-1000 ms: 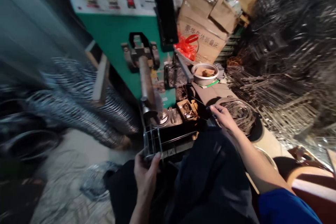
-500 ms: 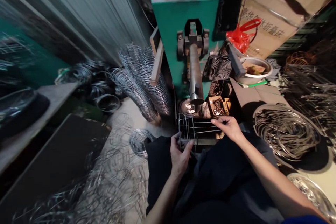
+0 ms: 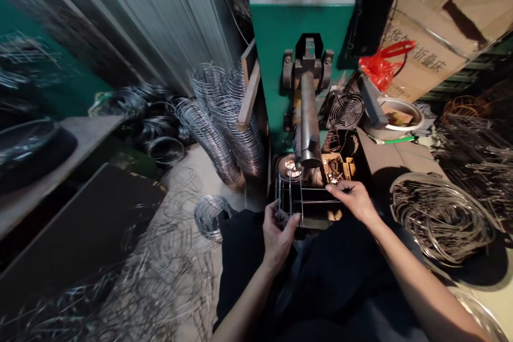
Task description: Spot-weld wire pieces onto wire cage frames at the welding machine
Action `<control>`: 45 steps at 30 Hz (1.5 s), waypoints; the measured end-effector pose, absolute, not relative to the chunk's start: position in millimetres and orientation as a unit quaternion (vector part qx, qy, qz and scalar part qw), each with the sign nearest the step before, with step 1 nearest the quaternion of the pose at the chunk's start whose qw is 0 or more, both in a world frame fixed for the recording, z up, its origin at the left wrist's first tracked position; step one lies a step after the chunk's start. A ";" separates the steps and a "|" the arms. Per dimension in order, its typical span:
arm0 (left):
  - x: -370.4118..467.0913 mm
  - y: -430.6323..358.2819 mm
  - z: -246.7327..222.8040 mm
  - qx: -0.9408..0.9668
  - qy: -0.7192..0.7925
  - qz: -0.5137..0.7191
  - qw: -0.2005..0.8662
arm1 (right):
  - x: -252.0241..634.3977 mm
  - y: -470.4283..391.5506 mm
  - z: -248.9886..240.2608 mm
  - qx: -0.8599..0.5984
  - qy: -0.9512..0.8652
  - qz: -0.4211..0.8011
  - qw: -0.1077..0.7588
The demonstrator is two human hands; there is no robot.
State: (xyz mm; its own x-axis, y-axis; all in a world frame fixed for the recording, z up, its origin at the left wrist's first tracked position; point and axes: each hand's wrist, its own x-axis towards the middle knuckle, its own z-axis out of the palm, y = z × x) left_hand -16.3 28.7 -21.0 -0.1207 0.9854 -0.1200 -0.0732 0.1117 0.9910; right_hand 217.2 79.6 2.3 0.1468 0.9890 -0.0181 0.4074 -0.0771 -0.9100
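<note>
Head view: a person's left hand (image 3: 277, 235) grips the lower end of a small open wire frame (image 3: 289, 192), its slim metal bars crossing in a ladder-like grid, just below a smooth steel cylinder (image 3: 309, 117) that juts from a green-painted machine (image 3: 268, 37). The right hand (image 3: 356, 200), thumb and forefinger pinched together, grasps the end of a thin, straight wire (image 3: 316, 189) reaching toward the frame's side; whether the two touch is too fine to tell. At left, ribbed stacks of shiny wire rings (image 3: 212, 133) lean beside the machine, a round coil (image 3: 210, 216) lying on the floor nearby. At right, a shallow round tray (image 3: 395, 184) brims with tangled, curved wire pieces (image 3: 444, 224), near a creased cardboard box (image 3: 433, 43).
</note>
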 end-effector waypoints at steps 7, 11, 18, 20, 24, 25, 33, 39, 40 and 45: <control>-9.9 38.2 -29.8 0.440 0.537 0.533 0.484 | 221.7 88.7 1.3 -0.641 -0.550 0.349 0.406; -8.5 42.4 -35.1 0.446 0.528 0.536 0.485 | 223.3 93.1 2.2 -0.641 -0.550 0.345 0.408; -4.7 48.2 -35.3 0.460 0.525 0.544 0.466 | 225.0 98.0 4.1 -0.642 -0.563 0.319 0.411; -3.3 49.5 -35.5 0.462 0.522 0.547 0.464 | 225.7 98.9 3.9 -0.643 -0.561 0.319 0.412; -2.5 50.6 -35.6 0.456 0.522 0.549 0.467 | 227.5 99.3 4.6 -0.641 -0.558 0.329 0.411; -2.6 50.6 -35.5 0.455 0.522 0.549 0.469 | 227.9 99.3 5.0 -0.641 -0.560 0.330 0.408; -2.5 51.7 -37.7 0.437 0.519 0.555 0.482 | 227.0 101.2 5.4 -0.638 -0.559 0.341 0.406; -3.3 54.7 -38.5 0.440 0.521 0.552 0.480 | 229.8 102.5 5.9 -0.642 -0.560 0.332 0.405; -3.4 55.2 -38.6 0.440 0.520 0.551 0.482 | 230.0 102.7 6.3 -0.646 -0.558 0.332 0.402; -0.3 57.4 -35.6 0.434 0.514 0.550 0.494 | 229.7 105.0 7.9 -0.648 -0.561 0.334 0.391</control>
State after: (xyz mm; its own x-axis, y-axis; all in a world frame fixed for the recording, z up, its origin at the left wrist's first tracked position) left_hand -0.3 57.4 -35.6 -0.1341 0.9905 -0.0306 -0.0966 0.0177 0.9952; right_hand 229.7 105.0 7.9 0.1473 0.9891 0.0054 0.4656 -0.0645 -0.8826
